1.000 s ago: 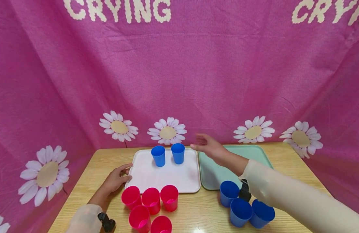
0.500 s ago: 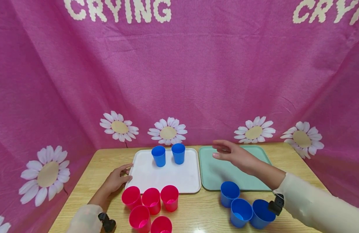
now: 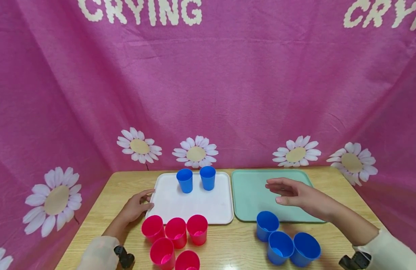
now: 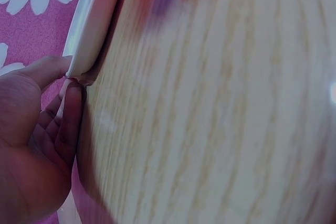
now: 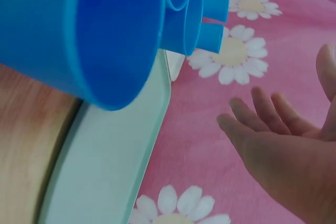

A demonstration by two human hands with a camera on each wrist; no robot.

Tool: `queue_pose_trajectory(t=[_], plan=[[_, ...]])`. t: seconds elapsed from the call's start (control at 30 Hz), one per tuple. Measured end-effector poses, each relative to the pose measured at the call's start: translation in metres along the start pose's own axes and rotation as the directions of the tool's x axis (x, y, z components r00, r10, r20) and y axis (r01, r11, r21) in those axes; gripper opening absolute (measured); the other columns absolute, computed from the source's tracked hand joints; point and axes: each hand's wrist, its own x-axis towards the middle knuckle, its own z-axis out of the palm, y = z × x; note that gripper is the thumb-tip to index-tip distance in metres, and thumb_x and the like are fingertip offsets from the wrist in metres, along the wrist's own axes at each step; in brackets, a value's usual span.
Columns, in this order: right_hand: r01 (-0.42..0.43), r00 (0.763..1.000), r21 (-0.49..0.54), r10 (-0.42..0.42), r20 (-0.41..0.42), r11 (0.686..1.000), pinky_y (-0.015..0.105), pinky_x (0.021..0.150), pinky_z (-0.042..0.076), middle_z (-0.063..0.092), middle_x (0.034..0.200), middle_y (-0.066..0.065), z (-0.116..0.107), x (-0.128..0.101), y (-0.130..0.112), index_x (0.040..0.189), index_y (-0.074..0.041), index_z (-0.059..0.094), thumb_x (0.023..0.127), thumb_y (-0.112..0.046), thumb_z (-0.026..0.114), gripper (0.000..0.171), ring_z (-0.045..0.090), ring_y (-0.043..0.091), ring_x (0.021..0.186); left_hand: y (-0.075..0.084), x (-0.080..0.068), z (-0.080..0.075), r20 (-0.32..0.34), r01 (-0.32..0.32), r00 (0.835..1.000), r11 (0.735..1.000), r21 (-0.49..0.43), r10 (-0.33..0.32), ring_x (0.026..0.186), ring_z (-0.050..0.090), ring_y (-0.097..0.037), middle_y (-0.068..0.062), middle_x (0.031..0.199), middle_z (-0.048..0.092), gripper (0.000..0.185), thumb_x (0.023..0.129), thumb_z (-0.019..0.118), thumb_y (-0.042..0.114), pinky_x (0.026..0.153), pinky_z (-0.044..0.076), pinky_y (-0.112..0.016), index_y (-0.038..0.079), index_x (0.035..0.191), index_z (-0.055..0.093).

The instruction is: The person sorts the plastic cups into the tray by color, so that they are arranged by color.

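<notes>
My left hand holds the left edge of a white tray; in the left wrist view its thumb and fingers meet at the tray's rim. Two blue cups stand upright side by side toward the back of that tray. My right hand hovers over the right part of a green tray, fingers extended and apart, holding nothing. In front of the green tray stand three blue cups, one of them large in the right wrist view as a blue cup.
Several red cups stand in a cluster in front of the white tray on the wooden table. A pink cloth with daisies hangs behind and at both sides. The trays lie side by side, nearly touching.
My right hand has moved right and toward me, from beside the right blue cup on the white tray to over the green tray. The left hand has stayed at the white tray.
</notes>
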Motion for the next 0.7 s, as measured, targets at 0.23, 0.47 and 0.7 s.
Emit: queue_pose_trajectory(t=[0.23,0.47,0.7], plan=[[0.039,0.999,0.045,-0.038,-0.007,0.998,0.015,0.103,0.044,0.040,0.158,0.025,0.000,-0.033,0.014,0.156,-0.003,0.038,0.106,-0.012,0.056,0.055,0.049,-0.004,0.135,0.000,0.001,0.001,-0.001,0.005,1.000,1.000,-0.007,-0.005,0.079,0.051,-0.022,-0.014,0.108,0.056,0.057,0.094,0.071,0.000,0.059,0.049,-0.026,0.002,0.148,0.052],[0.071,0.997,0.070,-0.071,0.002,0.995,0.012,0.107,0.038,0.053,0.153,-0.008,-0.001,-0.058,0.032,0.156,0.001,0.035,0.106,-0.006,0.052,0.054,0.047,-0.005,0.137,-0.001,0.001,0.001,0.000,-0.008,1.000,1.000,-0.004,0.008,0.081,0.050,-0.022,-0.015,0.108,0.057,0.057,0.093,0.070,-0.001,0.058,0.048,-0.025,0.001,0.148,0.053],[0.004,0.999,0.081,-0.006,0.033,0.997,0.011,0.105,0.039,0.052,0.150,-0.020,0.003,-0.076,0.046,0.158,0.000,0.033,0.106,-0.010,0.054,0.057,0.045,-0.010,0.135,0.002,-0.001,0.001,0.002,0.017,1.000,1.000,-0.009,-0.017,0.082,0.050,-0.022,-0.015,0.110,0.056,0.057,0.094,0.070,0.001,0.060,0.050,-0.025,0.003,0.149,0.052]])
